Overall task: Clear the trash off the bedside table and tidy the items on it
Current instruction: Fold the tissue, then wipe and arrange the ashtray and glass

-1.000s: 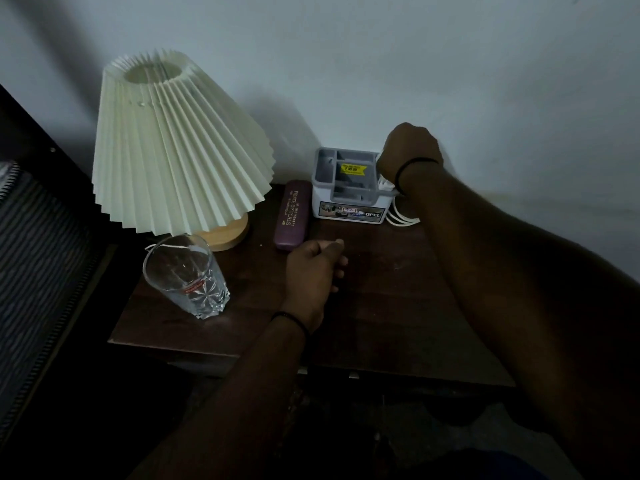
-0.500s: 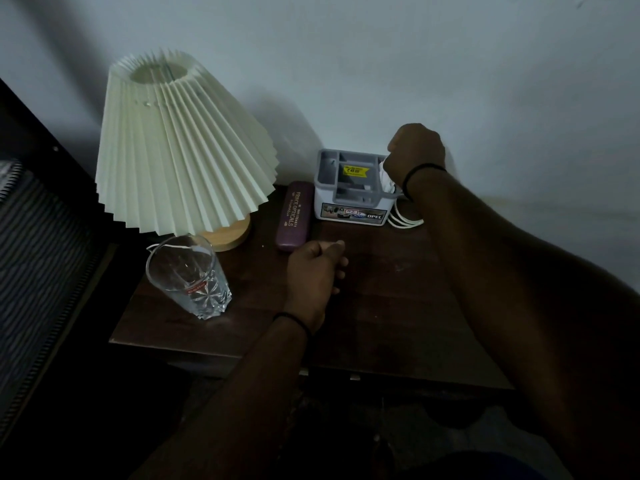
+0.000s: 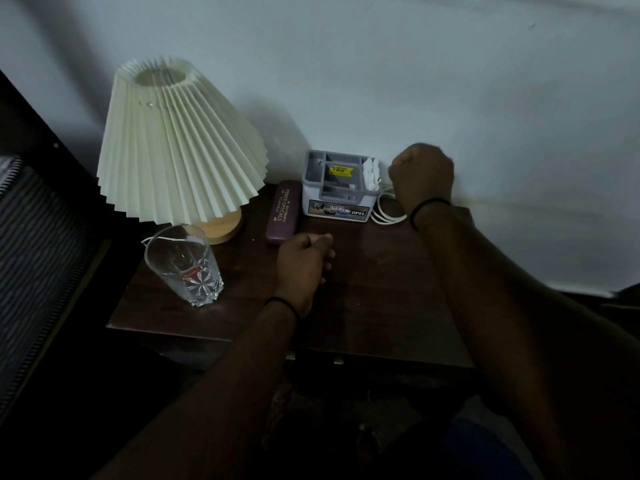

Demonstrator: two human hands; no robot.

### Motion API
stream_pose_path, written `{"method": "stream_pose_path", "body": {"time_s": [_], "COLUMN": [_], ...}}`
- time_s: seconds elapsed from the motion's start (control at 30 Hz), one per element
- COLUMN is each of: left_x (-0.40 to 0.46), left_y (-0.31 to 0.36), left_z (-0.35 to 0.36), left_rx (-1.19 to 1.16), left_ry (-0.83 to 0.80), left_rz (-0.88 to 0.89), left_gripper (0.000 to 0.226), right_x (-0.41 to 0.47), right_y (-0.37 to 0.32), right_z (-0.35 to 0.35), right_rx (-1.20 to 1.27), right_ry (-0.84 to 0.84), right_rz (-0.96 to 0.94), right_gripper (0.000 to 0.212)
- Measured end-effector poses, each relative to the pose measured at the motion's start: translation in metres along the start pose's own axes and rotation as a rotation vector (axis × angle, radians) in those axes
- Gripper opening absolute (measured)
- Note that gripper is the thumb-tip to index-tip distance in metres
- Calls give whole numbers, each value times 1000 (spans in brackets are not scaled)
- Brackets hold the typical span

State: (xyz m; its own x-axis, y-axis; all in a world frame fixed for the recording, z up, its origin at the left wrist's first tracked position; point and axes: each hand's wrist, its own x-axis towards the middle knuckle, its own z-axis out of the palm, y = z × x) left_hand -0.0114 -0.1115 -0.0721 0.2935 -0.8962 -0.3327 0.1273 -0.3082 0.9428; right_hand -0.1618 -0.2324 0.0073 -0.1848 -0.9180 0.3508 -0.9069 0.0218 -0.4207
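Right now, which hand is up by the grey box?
The right hand, beside the grey box near the wall. The left hand rests mid-table.

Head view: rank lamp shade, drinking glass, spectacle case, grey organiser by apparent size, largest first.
1. lamp shade, clearly largest.
2. drinking glass and grey organiser: look about alike; the glass sits nearer the camera, so no ranking between them.
3. spectacle case, slimmest.
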Motion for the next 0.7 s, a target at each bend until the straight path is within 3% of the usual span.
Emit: {"method": "stream_pose_path", "body": {"time_s": [0.23,0.4,0.53,0.7], "left_x": [-22,-36,-41,-36], "left_y": [-3,-11,-12,-15], "left_z": [1,-1,-1,3], "left_rx": [150,297,333,343], "left_ry": [10,-37,-60,-73], "left_rz": [76,154,166,162], "left_gripper": [17,19,21,11], "right_x": [-101,-145,-143,-111], "right_y": [24,57,85,106], "right_z": [-3,-9,-19,-26], "right_rx": [81,100,-92,-116], "right_ry": [-187,-221,-187,-160], "right_rz": [24,127,154,219], "right_gripper": [25,18,30,54]}}
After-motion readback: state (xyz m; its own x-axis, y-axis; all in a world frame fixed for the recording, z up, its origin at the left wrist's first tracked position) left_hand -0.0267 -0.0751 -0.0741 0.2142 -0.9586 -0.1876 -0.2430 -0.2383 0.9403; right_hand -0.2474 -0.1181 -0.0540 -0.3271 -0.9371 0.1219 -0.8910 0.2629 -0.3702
